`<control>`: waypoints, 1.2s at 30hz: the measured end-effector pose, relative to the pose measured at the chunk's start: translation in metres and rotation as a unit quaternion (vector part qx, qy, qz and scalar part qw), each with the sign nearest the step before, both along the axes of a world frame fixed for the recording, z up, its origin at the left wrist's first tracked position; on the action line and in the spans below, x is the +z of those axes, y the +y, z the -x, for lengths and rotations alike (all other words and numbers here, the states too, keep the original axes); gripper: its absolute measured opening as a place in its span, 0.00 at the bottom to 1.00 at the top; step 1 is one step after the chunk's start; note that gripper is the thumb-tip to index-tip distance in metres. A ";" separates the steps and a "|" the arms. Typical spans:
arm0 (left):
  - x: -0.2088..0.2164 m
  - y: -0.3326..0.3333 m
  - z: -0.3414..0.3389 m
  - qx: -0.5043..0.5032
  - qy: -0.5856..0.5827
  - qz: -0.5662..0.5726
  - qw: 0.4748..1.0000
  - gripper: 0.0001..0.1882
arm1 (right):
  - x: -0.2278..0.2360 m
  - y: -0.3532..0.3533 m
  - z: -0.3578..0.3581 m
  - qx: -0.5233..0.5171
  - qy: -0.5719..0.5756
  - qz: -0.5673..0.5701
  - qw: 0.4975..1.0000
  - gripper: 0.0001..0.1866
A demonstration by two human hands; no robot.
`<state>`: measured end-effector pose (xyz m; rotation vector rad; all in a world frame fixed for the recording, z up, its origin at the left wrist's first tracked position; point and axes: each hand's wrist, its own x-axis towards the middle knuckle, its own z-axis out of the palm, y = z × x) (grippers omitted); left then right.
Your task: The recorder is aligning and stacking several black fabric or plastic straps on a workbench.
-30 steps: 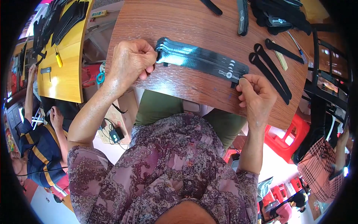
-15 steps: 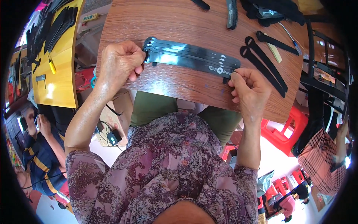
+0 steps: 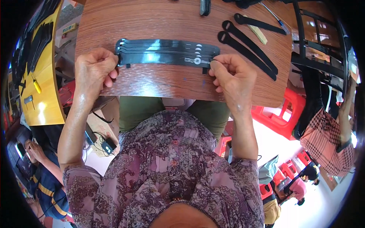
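Straps [image 3: 161, 56], left hand [image 3: 92, 72] pinching one end, right hand [image 3: 236, 78] the other

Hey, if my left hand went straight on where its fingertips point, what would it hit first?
Your left hand would likely meet the black strap stack first: it seems to pinch the stack's left end, though depth is unclear.

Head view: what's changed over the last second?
The whole scene slid left in the picture, so the camera probably turned. At the left, a co-worker's hand drew back from the shiny yellow table. Unchanged: the left hand and right hand pinch opposite ends of the stacked glossy black straps over the brown wood-grain table.
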<state>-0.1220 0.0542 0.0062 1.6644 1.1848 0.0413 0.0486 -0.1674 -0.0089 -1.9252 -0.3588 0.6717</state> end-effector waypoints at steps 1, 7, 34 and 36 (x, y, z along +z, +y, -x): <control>0.000 0.000 -0.001 0.001 0.002 -0.002 1.000 0.08 | -0.001 0.000 0.000 0.004 -0.002 0.001 1.000 0.05; 0.002 -0.001 -0.001 0.001 0.015 -0.007 1.000 0.08 | 0.002 -0.003 -0.002 0.011 0.029 -0.013 0.999 0.04; 0.001 0.000 -0.002 -0.008 0.030 -0.016 0.999 0.09 | -0.006 0.000 0.000 0.003 -0.059 0.043 0.997 0.08; 0.002 0.000 -0.003 -0.011 0.035 -0.018 0.999 0.09 | -0.004 0.001 0.002 0.000 -0.062 0.049 0.997 0.09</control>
